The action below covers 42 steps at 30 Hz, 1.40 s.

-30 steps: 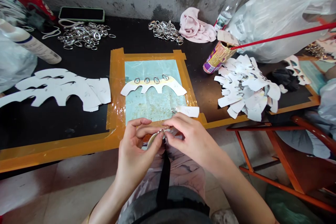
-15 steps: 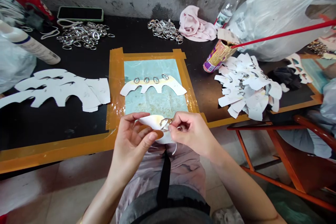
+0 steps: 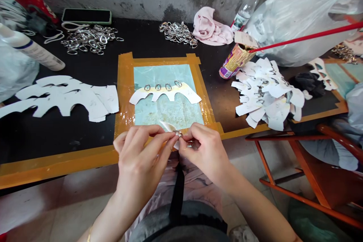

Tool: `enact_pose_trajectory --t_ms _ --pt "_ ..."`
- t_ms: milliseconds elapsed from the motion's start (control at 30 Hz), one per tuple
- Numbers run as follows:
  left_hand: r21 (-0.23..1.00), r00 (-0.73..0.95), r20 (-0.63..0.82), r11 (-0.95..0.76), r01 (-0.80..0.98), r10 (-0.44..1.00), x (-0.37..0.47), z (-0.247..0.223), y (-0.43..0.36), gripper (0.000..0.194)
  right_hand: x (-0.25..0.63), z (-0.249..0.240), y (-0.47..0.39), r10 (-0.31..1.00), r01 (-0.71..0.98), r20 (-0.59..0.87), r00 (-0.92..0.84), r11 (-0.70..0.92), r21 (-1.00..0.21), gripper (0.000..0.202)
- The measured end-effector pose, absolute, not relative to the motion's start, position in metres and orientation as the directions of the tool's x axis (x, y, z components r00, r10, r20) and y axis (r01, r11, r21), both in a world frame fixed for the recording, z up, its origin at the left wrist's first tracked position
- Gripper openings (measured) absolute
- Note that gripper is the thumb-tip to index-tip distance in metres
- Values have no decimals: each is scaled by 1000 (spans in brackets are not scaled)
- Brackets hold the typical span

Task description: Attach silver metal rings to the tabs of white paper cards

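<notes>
My left hand [image 3: 143, 153] and my right hand [image 3: 203, 152] meet at the table's front edge, thumbs and fingers pinched around a small silver metal ring [image 3: 178, 132] at the edge of a white cut-out piece [image 3: 168, 125]. Fingers cover most of that piece; its pointed end sticks up behind them. Part of another ring [image 3: 190, 143] shows by my right fingers. Just beyond, a similar white scalloped piece [image 3: 164, 93] lies flat on a pale blue sheet [image 3: 161, 114], with several silver rings along its yellowish upper edge.
White cut-outs [image 3: 61, 96] overlap at left; more pieces [image 3: 268, 94] are heaped at right. Two ring piles [image 3: 87, 38] [image 3: 178, 33] lie at the back. A patterned can [image 3: 232, 60] with a red stick leans near a plastic bag [image 3: 295, 22]. A wooden chair [image 3: 309, 170] stands at right.
My left fingers have moved from holding the white piece's far side over to the ring, pinching beside my right fingertips. The white piece is now turned and more covered.
</notes>
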<state>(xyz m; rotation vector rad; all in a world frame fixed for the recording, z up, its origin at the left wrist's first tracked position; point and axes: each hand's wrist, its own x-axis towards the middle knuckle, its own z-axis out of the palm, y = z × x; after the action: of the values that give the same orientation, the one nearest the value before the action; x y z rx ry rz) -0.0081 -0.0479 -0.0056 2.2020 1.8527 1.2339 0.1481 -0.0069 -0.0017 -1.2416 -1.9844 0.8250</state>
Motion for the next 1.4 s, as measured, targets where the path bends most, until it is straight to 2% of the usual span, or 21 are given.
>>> enact_pose_trajectory --t_ms 133,233,300,367,467,567,633,767,833,933,1100,1267,1400 --pt "447 143 537 -423 788 832 -15 -9 -47 18 149 -1 -8 932 489 167 -322 315 -813 15" --pt "455 257 623 -610 649 738 -23 -18 -44 21 150 0 -5 957 362 -8 -291 103 -926 15" --pt "498 179 676 -622 604 715 -23 -23 -43 24 150 2 -3 939 240 -153 -307 -79 -968 16" --pt "621 -11 638 -506 599 770 -18 -24 -43 25 149 3 -2 923 167 -215 -320 -168 -972 16" --pt "727 -169 553 -375 575 816 -8 -22 -47 24 145 4 -2 934 169 -194 -302 -148 -974 14" --pt "666 -131 598 -400 630 790 -3 -20 -50 27 140 4 -2 946 209 -150 -287 -91 -974 13" --pt "666 -125 576 -375 645 808 -4 -19 -50 25 139 4 -2 955 260 -94 -281 -19 -965 13" --pt "841 -219 324 -174 512 920 -8 -14 -47 19 140 3 -3 949 363 19 -315 140 -921 15" --pt "905 -199 208 -111 411 957 -9 -12 -44 15 141 4 -3 939 372 45 -341 179 -911 15" --pt "937 -139 162 -108 332 977 -10 -11 -42 12 142 5 -4 932 359 58 -359 195 -913 16" --pt "894 -166 173 -84 441 971 -17 -9 -42 14 144 5 -4 907 352 134 -400 287 -891 17" --pt "721 -34 369 -262 641 929 -22 0 -47 16 144 1 -3 894 325 180 -411 328 -887 15" --pt "589 41 507 -381 713 861 -20 1 -49 23 143 -1 -3 918 324 125 -375 256 -911 15"
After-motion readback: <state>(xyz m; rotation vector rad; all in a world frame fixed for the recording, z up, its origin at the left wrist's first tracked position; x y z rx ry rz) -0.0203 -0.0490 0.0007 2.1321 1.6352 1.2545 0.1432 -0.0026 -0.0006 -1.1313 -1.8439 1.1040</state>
